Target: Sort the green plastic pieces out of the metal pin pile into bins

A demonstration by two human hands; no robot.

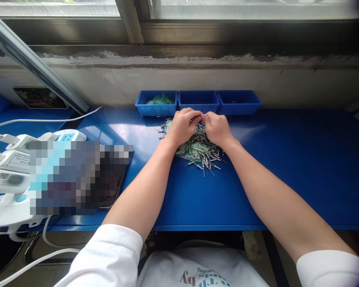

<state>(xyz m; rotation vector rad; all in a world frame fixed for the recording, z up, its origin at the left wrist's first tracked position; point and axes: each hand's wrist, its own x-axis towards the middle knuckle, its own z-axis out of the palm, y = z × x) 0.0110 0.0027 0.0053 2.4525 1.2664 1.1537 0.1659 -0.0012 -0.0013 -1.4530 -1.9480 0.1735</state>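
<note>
My left hand (pixel 184 126) and my right hand (pixel 217 128) meet fingertip to fingertip above a pile on the blue table (pixel 197 199). Both are closed in a pinch; whatever lies between the fingers is too small or hidden to make out. Under them spreads a heap of thin metal pins that look like pop rivets (pixel 208 164), with several strewn toward the front. Mixed in among the rivets are small clear-and-green plastic bags (pixel 194 152). Part of the heap is hidden behind my hands.
Three blue bins stand along the wall: the left bin (pixel 155 111) with green plastic bags (pixel 161 98), the middle bin (pixel 199 96), the right bin (pixel 239 108) with a few small items. To the left are a power strip (pixel 1 215) with plugs, white cables and a dark, partly blurred device (pixel 110 195).
</note>
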